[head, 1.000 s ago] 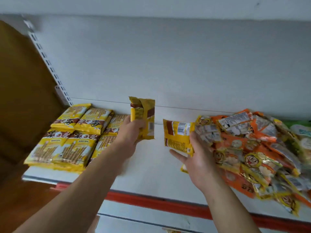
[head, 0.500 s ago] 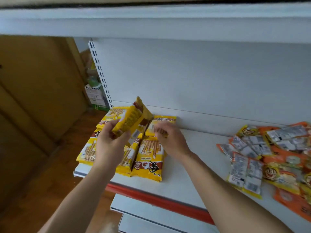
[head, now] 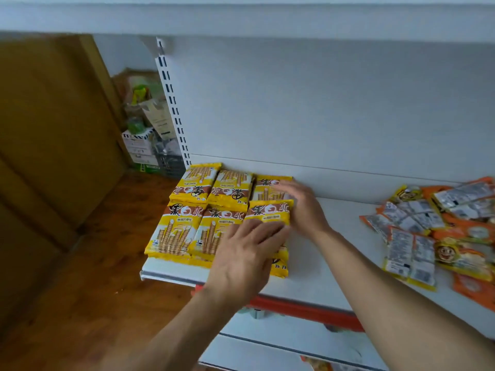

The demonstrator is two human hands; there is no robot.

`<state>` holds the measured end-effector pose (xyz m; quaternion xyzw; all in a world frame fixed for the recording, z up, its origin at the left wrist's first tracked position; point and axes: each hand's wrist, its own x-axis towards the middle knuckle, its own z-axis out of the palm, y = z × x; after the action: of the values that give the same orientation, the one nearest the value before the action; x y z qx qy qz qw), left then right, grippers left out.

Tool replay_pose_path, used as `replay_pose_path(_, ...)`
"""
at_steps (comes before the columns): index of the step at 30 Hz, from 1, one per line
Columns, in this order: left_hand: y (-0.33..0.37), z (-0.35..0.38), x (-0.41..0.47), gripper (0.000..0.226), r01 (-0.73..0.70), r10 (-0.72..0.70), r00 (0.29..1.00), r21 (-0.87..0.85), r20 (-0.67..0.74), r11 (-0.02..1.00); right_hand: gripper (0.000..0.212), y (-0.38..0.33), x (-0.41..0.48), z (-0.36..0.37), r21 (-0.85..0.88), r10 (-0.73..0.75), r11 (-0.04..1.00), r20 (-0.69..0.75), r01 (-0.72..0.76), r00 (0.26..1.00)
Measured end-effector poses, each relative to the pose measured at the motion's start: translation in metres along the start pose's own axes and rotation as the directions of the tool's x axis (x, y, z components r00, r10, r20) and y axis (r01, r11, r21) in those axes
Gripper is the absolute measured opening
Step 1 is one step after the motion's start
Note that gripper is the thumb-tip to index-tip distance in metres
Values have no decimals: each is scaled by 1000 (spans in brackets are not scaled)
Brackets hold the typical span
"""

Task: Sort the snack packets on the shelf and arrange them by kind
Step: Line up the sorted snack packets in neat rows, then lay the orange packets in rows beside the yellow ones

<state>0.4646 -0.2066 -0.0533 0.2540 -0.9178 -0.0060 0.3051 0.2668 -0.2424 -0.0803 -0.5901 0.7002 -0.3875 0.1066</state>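
Yellow wafer packets [head: 184, 226] ranged at shelf [head: 321, 277] left end; rightmost packet [head: 270, 214] pressed by left hand [head: 245, 255], fingers straight; touched sideways by right hand [head: 304, 207], fingers flat; orange packets [head: 455, 228] heaped at right end.

Bare hands, bare forearms
The left hand [head: 242, 257] and right hand [head: 304, 210] are uncovered from the fingers [head: 265, 232] back; behind them both wrists [head: 325, 231] and both forearms [head: 388, 285] show bare skin as far as the picture's edge. Nail detail is too blurred to tell.

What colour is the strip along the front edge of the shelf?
The strip is red; the head view shows it.
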Motion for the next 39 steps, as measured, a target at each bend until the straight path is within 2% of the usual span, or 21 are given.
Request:
replay_pose_path(3, 3, 8, -5, 61, -13, 7, 994, 63, 107, 998, 38, 4, -12, -5, -68, 103, 992, -24, -104, 994)
replay_pose_path(6, -3, 10, -12, 55, 18, -34, 983, 91, 182, 996, 30, 7, -22, -9, -74, 176, 980, -82, -182, 981)
replay_pose_path(10, -3, 13, -22, 46, 23, -42, 935, 58, 353, 998, 30, 3, -30, -10, -66, 240, 966, -117, -248, 964)
replay_pose_path(12, -4, 16, -23, 50, 20, -34, 912, 39, 408, 999, 30, 2, -34, -11, -88, 279, 953, -114, -289, 954)
replay_pose_path(17, -12, 17, -16, 43, 10, -22, 923, 33, 383, 999, 33, 5, -39, -22, -138, 382, 910, -90, -392, 920)
replay_pose_path(22, -12, 20, 9, 51, 59, -80, 905, 63, 418, 996, 36, 5, -44, -36, -218, 466, 851, -103, -477, 879)
replay_pose_path(27, 4, 31, 46, 47, 56, -51, 912, 0, 406, 998, 38, 23, -56, -73, -289, 479, 811, -170, -508, 861)
replay_pose_path(32, 48, 65, 83, 43, 63, -6, 881, -103, 473, 993, 40, 63, -95, -121, -529, 416, 701, -242, -479, 877)
replay_pose_path(34, 67, 86, 91, 48, 109, -8, 835, -153, 549, 982, 46, 81, -112, -134, -568, 414, 669, -250, -479, 875)
replay_pose_path(36, 87, 108, 95, 58, 245, -53, 787, -233, 614, 941, 51, 96, -127, -140, -559, 415, 681, -237, -473, 878)
replay_pose_path(39, 110, 136, 104, 67, 424, -142, 781, -350, 609, 835, 54, 111, -141, -136, -541, 341, 732, -234, -414, 910)
